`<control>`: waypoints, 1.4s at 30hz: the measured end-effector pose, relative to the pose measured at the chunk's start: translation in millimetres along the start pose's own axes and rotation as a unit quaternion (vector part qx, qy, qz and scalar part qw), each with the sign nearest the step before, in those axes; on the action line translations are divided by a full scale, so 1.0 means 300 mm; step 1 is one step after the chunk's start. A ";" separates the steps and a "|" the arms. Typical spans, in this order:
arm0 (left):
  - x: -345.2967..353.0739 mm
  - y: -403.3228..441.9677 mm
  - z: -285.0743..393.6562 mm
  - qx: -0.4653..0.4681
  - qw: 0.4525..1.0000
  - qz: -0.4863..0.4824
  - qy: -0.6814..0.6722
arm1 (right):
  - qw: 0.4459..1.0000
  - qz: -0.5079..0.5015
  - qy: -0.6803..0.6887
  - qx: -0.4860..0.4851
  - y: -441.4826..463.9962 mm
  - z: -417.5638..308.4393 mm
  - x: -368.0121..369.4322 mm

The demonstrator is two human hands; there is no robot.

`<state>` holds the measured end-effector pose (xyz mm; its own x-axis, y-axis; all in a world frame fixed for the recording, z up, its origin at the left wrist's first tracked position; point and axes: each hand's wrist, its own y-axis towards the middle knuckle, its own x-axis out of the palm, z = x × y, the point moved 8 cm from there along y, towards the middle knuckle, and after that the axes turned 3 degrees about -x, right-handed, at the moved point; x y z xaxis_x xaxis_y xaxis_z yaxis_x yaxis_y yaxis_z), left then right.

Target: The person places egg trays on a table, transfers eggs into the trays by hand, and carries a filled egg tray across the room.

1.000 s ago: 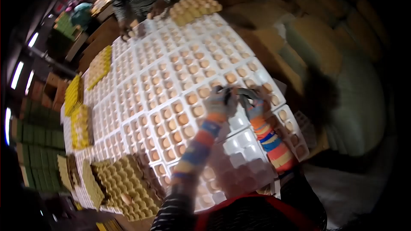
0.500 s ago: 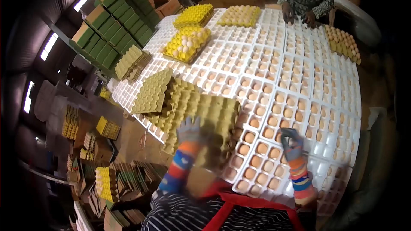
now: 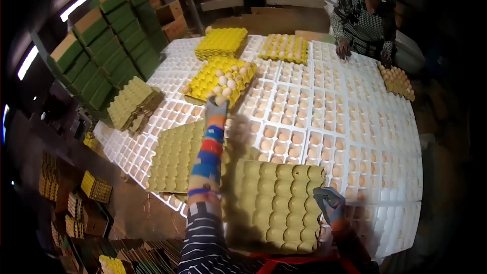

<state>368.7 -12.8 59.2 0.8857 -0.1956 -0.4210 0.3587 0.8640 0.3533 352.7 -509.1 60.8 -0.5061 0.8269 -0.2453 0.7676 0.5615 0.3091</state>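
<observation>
My left hand, in a grey glove, reaches far forward to the near edge of a yellow egg tray. Its fingers close around an egg there; several more eggs sit in that tray's right part. My right hand, gloved too, is curled at the right edge of a greenish pulp egg tray, its fingers lapping over the rim. This pulp tray lies face up over the white trays close to my body. Another pulp tray lies to its left, partly behind my left forearm.
White plastic trays filled with eggs cover the table. Farther back stand stacked yellow trays and a yellow tray of eggs. A co-worker bends over the far right side. Green cartons are piled at left.
My left hand has left the pulp tray and stretched forward to the yellow tray. The near pulp tray now lies farther right, against my right hand. The view has tilted up.
</observation>
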 end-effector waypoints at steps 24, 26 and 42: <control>-0.728 -0.520 0.177 -0.026 0.985 -0.080 -0.151 | 0.998 0.009 0.040 0.043 -0.120 -0.095 -0.134; -0.940 -0.348 0.030 -0.063 0.989 -0.003 -0.133 | 0.994 -0.072 -0.029 0.074 -0.181 -0.122 -0.107; -0.328 -1.426 0.423 0.275 0.861 -0.385 0.189 | 0.885 -0.032 0.320 0.336 -0.430 0.240 -0.059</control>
<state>165.4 -422.0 55.5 0.2022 -0.3567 -0.9121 0.9735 0.1748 0.1474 290.8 -598.5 -40.9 -0.5121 0.7630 0.3944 0.6808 0.6405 -0.3552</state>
